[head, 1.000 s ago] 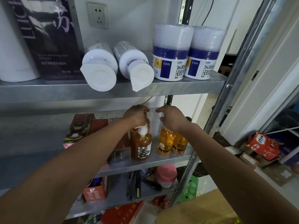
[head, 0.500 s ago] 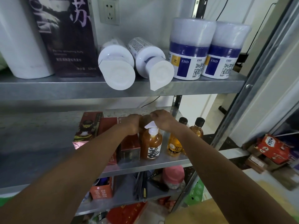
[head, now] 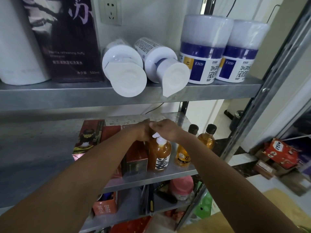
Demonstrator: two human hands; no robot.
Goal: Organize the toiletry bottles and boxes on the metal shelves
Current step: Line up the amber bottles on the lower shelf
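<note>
Middle shelf: your two hands met just behind the amber pump bottle.

Your left hand (head: 142, 131) and right hand (head: 165, 130) reached in over the middle shelf (head: 151, 179), fingers curled toward each other and touching above something dark. I cannot tell whether either hand gripped it. The amber pump bottle (head: 159, 156) stood upright near the front edge, just below your hands. A dark red box (head: 136, 158) stood against its left side. Two small amber bottles (head: 182, 156) (head: 207, 140) with black caps stood to its right. On the top shelf (head: 67, 98), from left to right, were:
- a purple box (head: 65, 39), standing
- two white pump bottles (head: 124, 71) (head: 165, 64), lying on their sides with their pump heads over the near edge
- two EHD tubs (head: 202, 56) (head: 240, 54), standing side by side
</note>
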